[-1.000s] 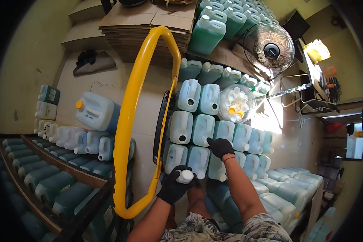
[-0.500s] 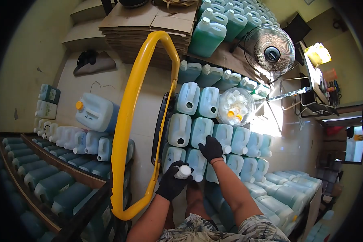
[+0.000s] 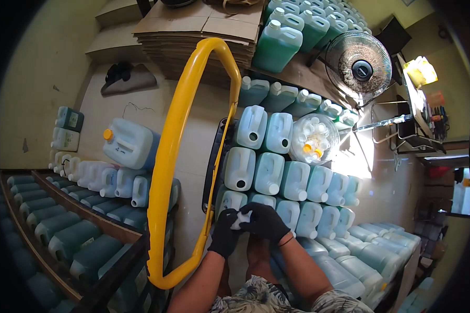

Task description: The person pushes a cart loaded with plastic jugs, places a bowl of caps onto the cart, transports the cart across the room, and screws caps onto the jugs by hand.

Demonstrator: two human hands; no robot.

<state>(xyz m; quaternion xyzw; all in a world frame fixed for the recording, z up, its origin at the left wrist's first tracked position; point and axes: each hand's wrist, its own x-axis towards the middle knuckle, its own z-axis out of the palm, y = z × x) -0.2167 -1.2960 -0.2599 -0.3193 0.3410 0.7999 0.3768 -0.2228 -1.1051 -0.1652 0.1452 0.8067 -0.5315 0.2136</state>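
Observation:
White caps [image 3: 240, 221] are held between my two black-gloved hands, above the nearest jugs. My left hand [image 3: 225, 232] is wrapped round them from the left. The fingers of my right hand [image 3: 265, 221] close on them from the right. Just beyond stands a jug with an open mouth [image 3: 239, 169], and beside it a jug with a white cap [image 3: 269, 173]. Two more uncapped jugs [image 3: 251, 127] [image 3: 279, 132] are in the row behind. A clear round tub [image 3: 336, 143] holds loose white caps and a few orange ones.
A yellow trolley handle [image 3: 173, 130] rises left of the jugs. Stacked cardboard [image 3: 193, 31] and a fan [image 3: 361, 70] stand at the back. A large jug with an orange cap [image 3: 130, 143] is at left, above racks of filled jugs [image 3: 70, 237]. More jugs [image 3: 350, 271] lie at right.
My right hand has moved from the capped jug in the middle row to the white caps in my left hand. That jug, open-handed before, now shows its white cap clearly.

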